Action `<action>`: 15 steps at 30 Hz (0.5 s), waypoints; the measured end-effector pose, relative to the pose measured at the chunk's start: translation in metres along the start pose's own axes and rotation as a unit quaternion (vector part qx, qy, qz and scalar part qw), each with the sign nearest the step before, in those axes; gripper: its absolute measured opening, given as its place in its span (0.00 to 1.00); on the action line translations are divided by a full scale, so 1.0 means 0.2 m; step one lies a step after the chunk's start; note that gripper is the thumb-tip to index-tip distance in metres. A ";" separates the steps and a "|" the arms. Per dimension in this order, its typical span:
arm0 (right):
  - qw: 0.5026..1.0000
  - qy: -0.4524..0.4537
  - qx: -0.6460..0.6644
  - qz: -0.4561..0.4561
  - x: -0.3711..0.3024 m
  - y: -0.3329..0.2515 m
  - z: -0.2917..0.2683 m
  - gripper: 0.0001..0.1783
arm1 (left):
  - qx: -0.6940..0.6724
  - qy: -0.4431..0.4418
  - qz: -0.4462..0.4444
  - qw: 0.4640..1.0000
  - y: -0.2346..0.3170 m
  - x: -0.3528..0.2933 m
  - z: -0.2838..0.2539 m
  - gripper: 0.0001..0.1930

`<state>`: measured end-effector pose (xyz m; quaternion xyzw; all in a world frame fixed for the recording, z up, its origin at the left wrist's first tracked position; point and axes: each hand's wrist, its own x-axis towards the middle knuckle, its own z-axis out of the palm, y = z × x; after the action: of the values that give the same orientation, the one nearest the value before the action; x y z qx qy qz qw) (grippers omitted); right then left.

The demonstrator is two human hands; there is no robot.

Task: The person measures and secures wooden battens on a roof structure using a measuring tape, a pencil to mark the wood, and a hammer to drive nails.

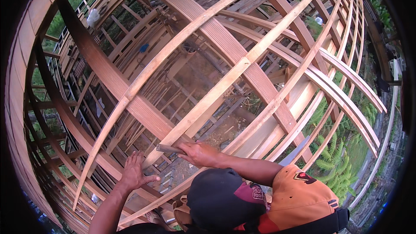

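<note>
My right hand (pixel 198 154) is closed on a short grey-brown bar-like tool (pixel 168 148) that points left; its exact kind is unclear. The tool's end lies against a pale wooden batten (pixel 207 100), close to where the batten crosses a broad reddish-brown curved plank (pixel 149 115). To the left, my left hand (pixel 133 171) holds nothing, its fingers stretched out and thumb apart, beside the lower end of that batten. An orange sleeve (pixel 299 197) covers my right upper arm, and dark cloth with a maroon panel (pixel 221 197) fills the lower middle.
Curved battens and ribs form an open lattice around me. Another broad rib (pixel 232 50) crosses the upper middle. Through the gaps lie loose timber strips, a blue item (pixel 144 47) and brown ground below. Green ferns (pixel 336 162) grow at the right; a planked wall (pixel 19 76) curves along the left.
</note>
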<state>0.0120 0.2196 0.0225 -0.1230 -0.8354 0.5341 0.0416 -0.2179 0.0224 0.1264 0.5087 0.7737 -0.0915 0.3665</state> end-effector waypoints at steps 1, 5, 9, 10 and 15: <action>1.000 -0.007 -0.015 -0.009 0.00 0.01 0.02 0.19 | -0.047 0.002 -0.028 0.999 0.03 0.08 0.03 0.57; 1.000 -0.010 -0.014 0.008 -0.01 -0.03 -0.04 0.18 | -0.186 0.120 -0.057 0.973 0.09 0.29 0.17 0.43; 1.000 0.016 0.005 0.002 -0.03 0.01 0.02 0.18 | -0.164 0.155 -0.108 0.968 0.24 0.36 0.21 0.25; 1.000 0.022 0.012 -0.006 -0.03 0.02 0.02 0.18 | -0.131 0.185 -0.111 0.967 0.28 0.37 0.21 0.20; 0.998 0.006 0.059 0.027 0.00 -0.01 -0.11 0.21 | -0.120 0.184 -0.068 0.973 0.28 0.37 0.18 0.17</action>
<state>0.0163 0.2381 0.0332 -0.1457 -0.7986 0.5827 0.0395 -0.1691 0.0830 0.0653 0.4156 0.8658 0.0720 0.2693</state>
